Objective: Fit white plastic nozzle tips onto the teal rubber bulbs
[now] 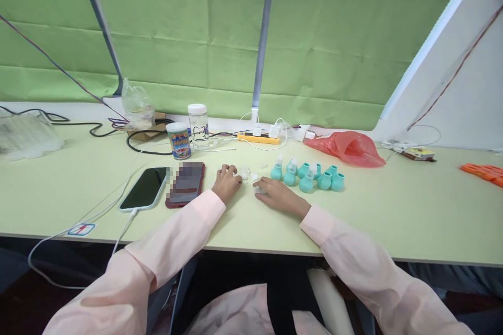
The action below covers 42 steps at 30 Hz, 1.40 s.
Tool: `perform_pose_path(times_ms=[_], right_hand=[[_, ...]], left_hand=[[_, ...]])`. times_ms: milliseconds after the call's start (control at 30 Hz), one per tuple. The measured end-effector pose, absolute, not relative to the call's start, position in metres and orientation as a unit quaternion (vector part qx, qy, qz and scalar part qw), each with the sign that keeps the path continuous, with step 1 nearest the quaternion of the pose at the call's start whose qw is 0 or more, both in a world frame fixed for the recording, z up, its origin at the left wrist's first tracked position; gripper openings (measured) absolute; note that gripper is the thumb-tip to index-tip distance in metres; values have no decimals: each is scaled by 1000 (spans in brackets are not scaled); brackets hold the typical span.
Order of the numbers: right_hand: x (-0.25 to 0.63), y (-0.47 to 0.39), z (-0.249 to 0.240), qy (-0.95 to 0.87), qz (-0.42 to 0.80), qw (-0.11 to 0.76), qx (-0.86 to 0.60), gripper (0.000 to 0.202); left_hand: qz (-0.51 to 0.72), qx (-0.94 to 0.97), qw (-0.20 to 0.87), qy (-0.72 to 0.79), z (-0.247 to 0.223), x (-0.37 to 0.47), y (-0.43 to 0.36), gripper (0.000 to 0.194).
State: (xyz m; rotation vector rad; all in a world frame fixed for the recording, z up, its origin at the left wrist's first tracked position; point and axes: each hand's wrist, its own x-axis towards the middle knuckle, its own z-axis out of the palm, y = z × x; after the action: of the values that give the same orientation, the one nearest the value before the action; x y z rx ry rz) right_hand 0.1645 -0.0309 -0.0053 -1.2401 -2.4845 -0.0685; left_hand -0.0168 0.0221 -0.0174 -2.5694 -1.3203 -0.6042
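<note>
My left hand [227, 184] rests on the table with its fingers bent and apart, just left of a few small whitish plastic pieces [245, 173]. My right hand [281, 196] lies to the right of them, thumb and fingers closed around a clear small plastic piece [258, 189] that they partly hide. Beyond my right hand stand several turquoise bulb-shaped bottles [324, 181]. A few carry clear tips, such as the front bottle [306, 183]; others show open necks.
Left of my hands lie a dark phone in a red case [185, 186] and a phone on a white cable [144, 189]. Behind are a labelled tub [179, 141], a clear jar [198, 128], a yellow power strip [258, 138] and a red plastic bag [348, 147].
</note>
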Motion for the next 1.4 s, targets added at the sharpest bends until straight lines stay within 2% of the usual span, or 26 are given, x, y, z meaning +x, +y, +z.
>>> perform_pose_path(times_ms=[167,300,600,867,1067,1400], right_hand=[[165,-33,-2,-860,85,243,-441,32],[166,-29,-5,-848,116,269,-442,25],[171,-18,-18,-809,147,322,-469,28],[167,-18,-20,-771,260,372,-447,23],[163,-23,-18,-759,303,390,-424,22],[163,-21,-16,-726,366,402,-420,23]], left_hand=[[-237,-873,72,-421,-11,-15,21,15],[-282,-883,13,-374,-13,-14,22,16],[-392,-858,-83,-321,-15,-11,15,16],[-422,-841,-192,-278,-11,-9,5,25],[-408,-846,-179,-292,-10,-8,3,16],[-407,-859,-164,-263,-11,-10,7,19]])
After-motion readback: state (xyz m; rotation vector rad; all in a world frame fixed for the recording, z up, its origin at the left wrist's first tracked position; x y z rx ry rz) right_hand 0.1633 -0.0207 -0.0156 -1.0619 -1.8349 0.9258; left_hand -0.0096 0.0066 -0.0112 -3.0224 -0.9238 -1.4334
